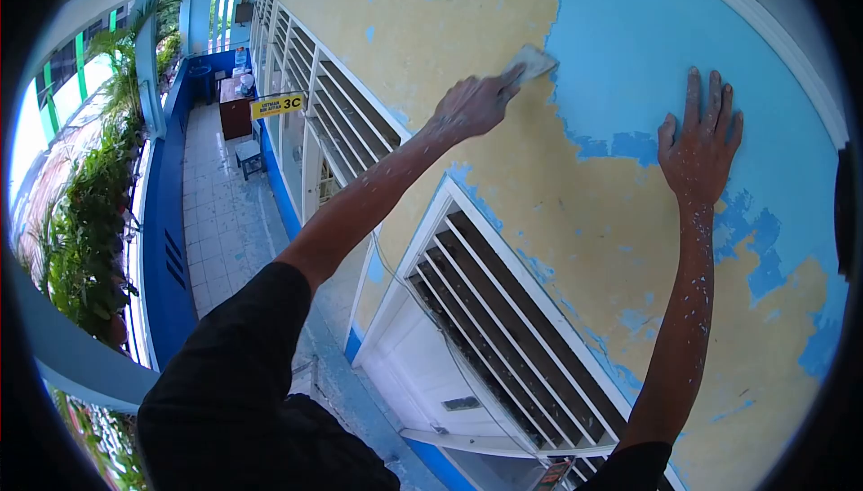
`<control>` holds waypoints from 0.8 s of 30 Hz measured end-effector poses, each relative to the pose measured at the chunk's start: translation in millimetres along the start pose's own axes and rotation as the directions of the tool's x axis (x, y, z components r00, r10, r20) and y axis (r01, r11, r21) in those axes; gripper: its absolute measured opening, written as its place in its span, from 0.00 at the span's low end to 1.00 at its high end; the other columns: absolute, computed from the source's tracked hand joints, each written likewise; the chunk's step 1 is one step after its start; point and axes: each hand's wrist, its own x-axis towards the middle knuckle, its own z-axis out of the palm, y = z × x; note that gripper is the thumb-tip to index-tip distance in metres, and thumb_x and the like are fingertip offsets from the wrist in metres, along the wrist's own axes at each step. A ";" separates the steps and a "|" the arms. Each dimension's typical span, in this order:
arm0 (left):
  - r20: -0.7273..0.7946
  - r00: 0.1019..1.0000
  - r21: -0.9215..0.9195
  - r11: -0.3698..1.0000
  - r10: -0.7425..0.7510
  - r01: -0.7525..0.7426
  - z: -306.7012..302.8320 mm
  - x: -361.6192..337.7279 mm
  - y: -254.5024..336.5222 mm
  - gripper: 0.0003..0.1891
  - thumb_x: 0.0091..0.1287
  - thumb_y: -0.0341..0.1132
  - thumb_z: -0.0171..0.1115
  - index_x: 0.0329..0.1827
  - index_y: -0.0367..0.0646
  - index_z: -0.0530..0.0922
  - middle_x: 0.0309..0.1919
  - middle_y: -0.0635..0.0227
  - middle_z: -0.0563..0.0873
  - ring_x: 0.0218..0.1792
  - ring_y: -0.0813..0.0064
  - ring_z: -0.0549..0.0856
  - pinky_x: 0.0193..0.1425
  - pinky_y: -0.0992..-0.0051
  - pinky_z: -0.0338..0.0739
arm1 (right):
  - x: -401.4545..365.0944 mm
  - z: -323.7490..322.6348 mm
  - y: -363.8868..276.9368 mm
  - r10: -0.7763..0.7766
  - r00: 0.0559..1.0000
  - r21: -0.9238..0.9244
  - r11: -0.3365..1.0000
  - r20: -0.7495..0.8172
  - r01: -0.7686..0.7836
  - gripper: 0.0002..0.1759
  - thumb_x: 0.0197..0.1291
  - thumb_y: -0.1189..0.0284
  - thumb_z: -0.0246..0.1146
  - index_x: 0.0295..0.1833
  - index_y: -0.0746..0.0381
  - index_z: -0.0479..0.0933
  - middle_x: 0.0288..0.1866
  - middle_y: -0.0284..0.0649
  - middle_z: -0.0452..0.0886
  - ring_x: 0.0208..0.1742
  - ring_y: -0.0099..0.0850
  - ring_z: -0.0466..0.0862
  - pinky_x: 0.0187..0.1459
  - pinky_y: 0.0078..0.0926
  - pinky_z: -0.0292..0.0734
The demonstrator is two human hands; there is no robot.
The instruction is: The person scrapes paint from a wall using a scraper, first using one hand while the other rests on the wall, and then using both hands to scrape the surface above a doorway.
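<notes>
My left hand (474,108) is closed round a scraper (537,61), whose flat blade meets the ragged edge of the light blue paint (620,51) on the wall. Left of that edge lies a bare tan patch (485,24). Against the blue paint to the right, my right hand (699,145) rests with its fingers spread, holding nothing. Small pale flecks dot both forearms. Darker blue remnants (634,146) show along the paint edge between the hands.
Below my arms is a white-framed louvred vent (512,338) above a white door (404,374). A loose cable (395,275) hangs beside it. Down the tiled walkway (220,185) stand a stool (248,157), a brown cabinet (235,114) and a yellow sign (278,106). Plants (90,239) line the left side.
</notes>
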 end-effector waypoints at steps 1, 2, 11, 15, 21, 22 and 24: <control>-0.038 0.999 -0.010 1.000 0.016 -0.017 -2.0 8.4 3.6 0.25 0.83 0.49 0.50 0.82 0.65 0.69 0.32 0.45 0.88 0.39 0.40 0.88 0.50 0.45 0.81 | 0.1 1.2 0.8 -0.002 1.000 0.003 1.000 -0.005 0.002 0.41 0.68 0.59 0.62 0.85 0.48 0.61 0.85 0.41 0.64 0.83 0.43 0.66 0.80 0.56 0.62; -0.047 0.999 -0.020 1.000 0.015 -0.016 0.4 7.4 3.5 0.25 0.83 0.49 0.50 0.82 0.65 0.69 0.33 0.45 0.88 0.39 0.40 0.88 0.50 0.45 0.81 | -1.1 1.4 1.0 -0.004 1.000 0.006 1.000 -0.005 0.004 0.41 0.68 0.59 0.62 0.85 0.48 0.61 0.85 0.41 0.64 0.83 0.43 0.66 0.80 0.56 0.62; -0.052 0.998 0.021 0.999 0.027 -0.026 0.8 8.4 0.3 0.25 0.83 0.49 0.48 0.82 0.63 0.69 0.40 0.44 0.89 0.44 0.39 0.88 0.52 0.43 0.81 | -1.5 0.9 1.4 0.001 1.000 0.023 1.000 -0.005 -0.001 0.41 0.68 0.58 0.62 0.86 0.48 0.61 0.85 0.41 0.63 0.84 0.43 0.65 0.80 0.57 0.61; -0.056 0.998 0.015 1.000 -0.022 0.022 0.8 25.7 5.4 0.25 0.83 0.50 0.48 0.82 0.63 0.70 0.43 0.44 0.90 0.48 0.38 0.88 0.55 0.42 0.80 | -4.6 1.6 1.5 -0.001 1.000 0.043 0.999 -0.015 0.002 0.41 0.68 0.58 0.62 0.86 0.48 0.60 0.85 0.41 0.63 0.84 0.43 0.65 0.80 0.57 0.61; -0.080 0.996 0.000 1.000 0.028 -0.028 3.4 11.0 -1.5 0.25 0.82 0.49 0.50 0.81 0.61 0.71 0.42 0.42 0.89 0.47 0.38 0.88 0.56 0.44 0.80 | -0.9 0.8 2.6 0.015 1.000 0.034 0.999 0.001 -0.015 0.41 0.68 0.58 0.62 0.86 0.48 0.61 0.85 0.41 0.63 0.84 0.43 0.65 0.80 0.57 0.60; -0.081 0.997 -0.021 1.000 0.014 -0.016 -7.2 17.3 8.4 0.25 0.82 0.48 0.50 0.81 0.60 0.71 0.41 0.42 0.89 0.46 0.38 0.88 0.56 0.44 0.80 | -0.9 -0.2 2.4 0.016 1.000 0.026 1.000 0.009 -0.016 0.41 0.68 0.58 0.62 0.85 0.48 0.61 0.85 0.41 0.63 0.84 0.43 0.65 0.81 0.57 0.60; -0.103 0.995 -0.027 1.000 0.004 -0.007 -10.3 34.5 10.4 0.26 0.82 0.48 0.50 0.81 0.59 0.71 0.40 0.41 0.89 0.45 0.37 0.88 0.56 0.44 0.80 | 0.8 0.7 2.0 0.009 1.000 0.029 1.000 -0.001 -0.009 0.41 0.67 0.58 0.62 0.85 0.48 0.61 0.85 0.42 0.63 0.84 0.43 0.64 0.81 0.57 0.60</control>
